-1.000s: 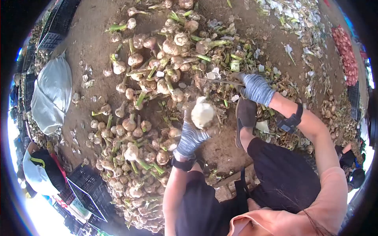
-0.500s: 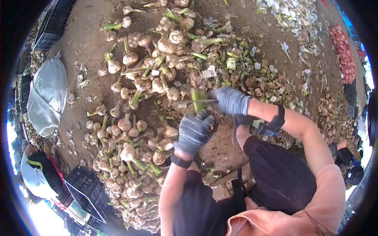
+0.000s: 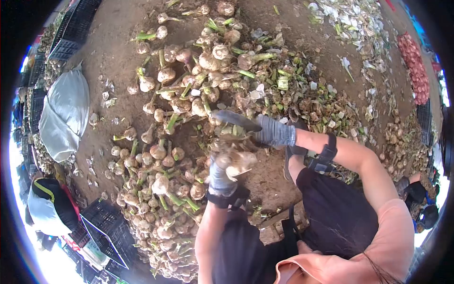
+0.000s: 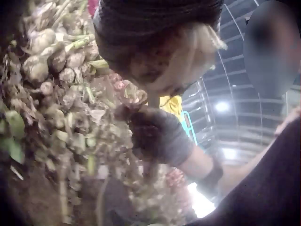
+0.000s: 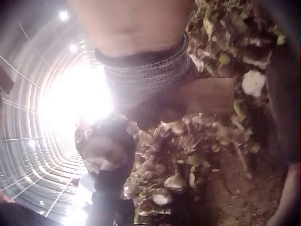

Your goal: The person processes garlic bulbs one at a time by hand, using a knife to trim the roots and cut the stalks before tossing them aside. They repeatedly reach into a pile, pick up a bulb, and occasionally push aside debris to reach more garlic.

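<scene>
In the head view, my gloved left hand [image 3: 221,177] grips a garlic bulb [image 3: 242,162] with loose papery skin, blurred by motion. The same bulb [image 4: 183,59] shows pale and dirt-marked under the glove in the left wrist view. Just beyond it, my gloved right hand [image 3: 275,131] holds a knife [image 3: 235,119], its dark blade pointing left above the bulb. The knife's wooden handle [image 5: 211,96] sticks out of the right fist in the right wrist view.
Many garlic bulbs with stalks [image 3: 161,184] lie heaped to the left and ahead. Cut stalks and peelings [image 3: 326,109] cover the ground at right. A black crate [image 3: 106,232] stands at lower left, near a pale sack [image 3: 64,113]. A red net sack [image 3: 412,66] lies far right.
The right hand has come left with the knife to the left hand. Half a second ago the blade crossed a green stalk above the left hand; now that stalk no longer shows there.
</scene>
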The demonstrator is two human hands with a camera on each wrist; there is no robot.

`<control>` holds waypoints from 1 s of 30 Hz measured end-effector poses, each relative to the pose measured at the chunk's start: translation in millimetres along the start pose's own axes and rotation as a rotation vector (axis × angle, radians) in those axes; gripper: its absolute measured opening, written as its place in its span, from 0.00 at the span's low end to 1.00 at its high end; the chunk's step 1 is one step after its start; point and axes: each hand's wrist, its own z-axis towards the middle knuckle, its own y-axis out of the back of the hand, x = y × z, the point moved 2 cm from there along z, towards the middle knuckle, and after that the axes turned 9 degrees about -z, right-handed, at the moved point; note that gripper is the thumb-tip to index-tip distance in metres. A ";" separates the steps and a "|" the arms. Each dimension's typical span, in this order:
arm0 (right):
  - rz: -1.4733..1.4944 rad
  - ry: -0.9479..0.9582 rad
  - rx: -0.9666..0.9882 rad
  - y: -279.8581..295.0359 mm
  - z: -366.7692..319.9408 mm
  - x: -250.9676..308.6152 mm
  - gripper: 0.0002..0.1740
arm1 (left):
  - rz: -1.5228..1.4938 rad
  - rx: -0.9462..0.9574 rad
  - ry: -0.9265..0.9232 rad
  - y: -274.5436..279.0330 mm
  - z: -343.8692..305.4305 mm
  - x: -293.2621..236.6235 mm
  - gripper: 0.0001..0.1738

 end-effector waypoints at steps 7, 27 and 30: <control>0.169 -0.354 0.048 11.8 -24.1 -21.3 0.20 | -0.311 0.052 -0.139 -13.1 -6.1 -26.5 0.38; 0.629 0.232 0.084 -44.0 1.1 47.8 0.24 | -0.386 0.024 -0.305 6.9 -39.5 -47.7 0.35; 0.469 0.260 -0.057 -34.3 -0.5 47.2 0.22 | -0.403 0.003 -0.272 -15.3 -29.6 -39.0 0.32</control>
